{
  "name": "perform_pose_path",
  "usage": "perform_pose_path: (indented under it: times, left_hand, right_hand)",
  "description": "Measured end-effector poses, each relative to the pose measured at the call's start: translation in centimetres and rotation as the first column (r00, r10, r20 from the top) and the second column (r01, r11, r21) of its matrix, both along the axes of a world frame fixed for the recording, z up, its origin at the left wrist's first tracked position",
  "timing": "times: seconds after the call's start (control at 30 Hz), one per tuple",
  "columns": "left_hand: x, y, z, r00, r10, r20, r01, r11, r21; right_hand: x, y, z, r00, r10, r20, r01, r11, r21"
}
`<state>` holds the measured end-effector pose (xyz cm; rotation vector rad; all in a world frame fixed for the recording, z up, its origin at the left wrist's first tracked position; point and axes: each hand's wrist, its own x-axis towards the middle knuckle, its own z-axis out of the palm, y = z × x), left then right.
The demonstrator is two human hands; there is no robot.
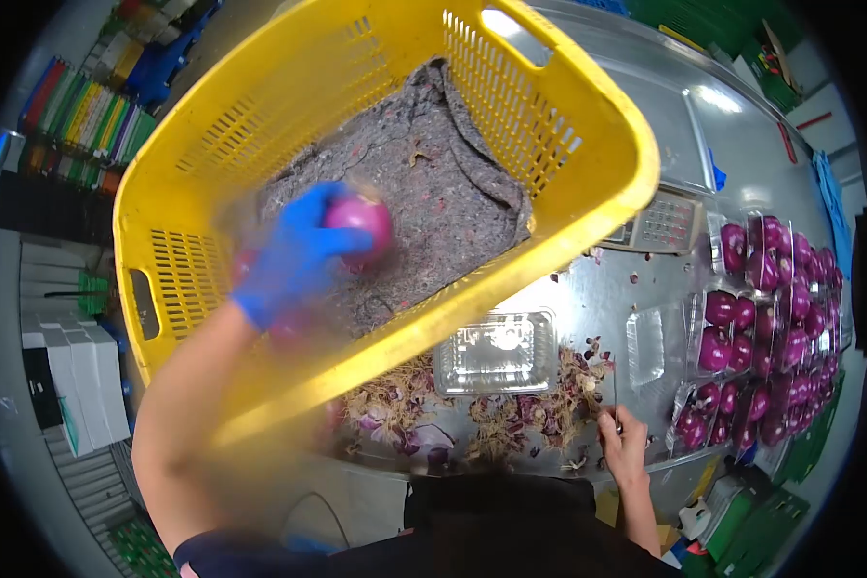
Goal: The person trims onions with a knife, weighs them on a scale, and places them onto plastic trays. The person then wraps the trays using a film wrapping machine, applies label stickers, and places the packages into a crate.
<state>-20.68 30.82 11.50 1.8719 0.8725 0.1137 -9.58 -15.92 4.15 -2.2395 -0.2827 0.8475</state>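
Observation:
My left hand (297, 252), in a blue glove, is closed around a red onion (371, 226) inside the yellow basket (588, 87). Beneath that wrist, more purple shapes blur together, apparently other onions. A grey felt-like cloth (424, 193) lines the basket. Low over the metal table, my bare right hand (628, 448) is closed around a knife (616, 390); its thin blade points away from me and its handle is mostly hidden by the fingers. Between basket and right hand sits a clear plastic tray (496, 352) among onion skins and root trimmings (539, 419).
Clear packs of red onions (732, 332) are lined up in rows on the right of the metal table (588, 289). Another clear plastic piece (645, 347) lies beside them. A scale with a keypad (667, 223) stands behind. The basket's near rim overhangs the trimmings.

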Motion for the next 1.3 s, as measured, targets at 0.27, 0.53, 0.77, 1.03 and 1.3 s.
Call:
perform_pose_path:
  times: [0.27, 0.53, 0.77, 1.03, 1.3]
  left_hand:
    - [-3.6, -14.7, 12.4, 0.939, -0.123, 0.321, 0.154, 0.985, -0.072]
    - [-4.7, -25.9, 3.6, 0.936, -0.315, 0.155, 0.321, 0.589, -0.741]
    - [-4.6, -30.0, 1.6, 0.889, -0.432, 0.153, 0.411, 0.603, -0.684]
    - [-6.5, -32.9, -1.6, 0.907, -0.420, 0.024, 0.298, 0.603, -0.740]
    - [-6.1, -33.0, -1.6, 0.971, 0.047, 0.233, 0.194, 0.409, -0.892]
  right_hand:
    - [0.6, 3.2, 5.7, 0.889, 0.319, 0.327, -0.442, 0.780, 0.442]
    - [-1.8, -0.9, 7.3, 0.612, 0.619, 0.492, -0.756, 0.641, 0.135]
    - [-3.6, -5.1, 6.5, 0.674, 0.550, 0.493, -0.674, 0.731, 0.105]
    - [-7.4, -10.7, -2.9, 0.862, 0.451, 0.230, -0.498, 0.839, 0.219]
    - [-5.5, -9.0, 1.0, 0.956, 0.278, 0.090, -0.292, 0.903, 0.314]
